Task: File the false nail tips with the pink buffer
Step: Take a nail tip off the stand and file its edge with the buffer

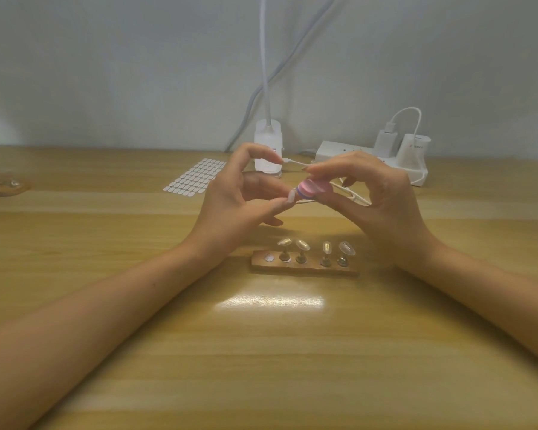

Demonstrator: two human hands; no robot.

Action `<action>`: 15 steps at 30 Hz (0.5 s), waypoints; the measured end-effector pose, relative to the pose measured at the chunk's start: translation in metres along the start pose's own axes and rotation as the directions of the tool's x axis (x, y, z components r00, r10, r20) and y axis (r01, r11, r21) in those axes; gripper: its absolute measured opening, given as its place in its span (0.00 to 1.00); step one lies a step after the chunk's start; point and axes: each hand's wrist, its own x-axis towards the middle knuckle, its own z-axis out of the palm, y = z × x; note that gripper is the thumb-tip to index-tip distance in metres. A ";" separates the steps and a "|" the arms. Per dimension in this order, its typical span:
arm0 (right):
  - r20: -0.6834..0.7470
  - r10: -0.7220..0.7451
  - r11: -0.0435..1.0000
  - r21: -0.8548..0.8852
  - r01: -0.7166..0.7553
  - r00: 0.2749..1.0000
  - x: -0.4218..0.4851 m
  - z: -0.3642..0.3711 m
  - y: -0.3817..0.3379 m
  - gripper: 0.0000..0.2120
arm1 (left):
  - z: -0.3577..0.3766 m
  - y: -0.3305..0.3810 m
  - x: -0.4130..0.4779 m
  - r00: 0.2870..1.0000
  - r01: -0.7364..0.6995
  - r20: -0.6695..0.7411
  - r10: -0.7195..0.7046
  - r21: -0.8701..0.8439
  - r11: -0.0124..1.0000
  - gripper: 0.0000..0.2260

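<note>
Both hands are raised above the wooden worktop (292,352), meeting over its middle. The left hand (239,197) pinches a single pale false nail tip (292,196) between thumb and a fingertip, with the forefinger arched up and the other fingers loosely curled. The right hand (376,193) grips the pink buffer (316,187) between the thumb below and the fingers on top. The buffer lies roughly level, and its left end, which carries a blue-purple band, touches the held nail tip or sits just beside it. The blur there makes it impossible to tell which.

Nearer the person, below the hands, a small wooden holder (305,268) lies on the worktop. Four short stands rise from it, each topped with a clear false nail tip (284,242). They stand in two pairs, with a gap between them. The leftmost spot on the holder shows only a round metal disc (269,258).

Behind the left hand lies a sheet of small white oval tabs (196,178). Against the wall stand a white lamp base (267,141), with its flexible neck rising out of view, and a white power strip (342,152) with a plug-in charger (385,139) and another white adapter (413,147). A white cable (295,162) runs from the lamp base behind the hands. At the far left edge, part of another wooden holder (3,186) is partly in view, too blurred to make out in detail.
</note>
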 end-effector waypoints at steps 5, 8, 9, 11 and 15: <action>0.065 -0.080 0.993 -0.085 0.086 0.995 0.001 0.009 -0.001 0.04 | 0.000 0.000 0.000 1.000 -0.011 0.018 0.012 -0.017 1.000 0.24; 0.035 -0.072 0.990 -0.118 0.076 0.997 0.002 0.005 0.001 0.02 | -0.001 -0.003 0.001 1.000 -0.005 -0.013 0.005 0.024 1.000 0.22; 0.023 -0.096 0.988 -0.119 0.099 0.995 0.002 0.005 0.000 0.03 | -0.001 -0.004 0.002 1.000 -0.007 -0.015 0.008 0.042 0.999 0.22; 0.043 -0.145 0.982 -0.114 0.150 0.988 0.002 0.009 -0.002 0.03 | -0.002 -0.004 0.001 1.000 -0.018 -0.010 0.019 0.071 0.997 0.22; 0.046 -0.067 0.989 -0.128 0.072 0.997 0.004 0.005 0.003 0.03 | 0.000 -0.003 0.000 1.000 -0.006 -0.024 0.009 0.128 0.992 0.20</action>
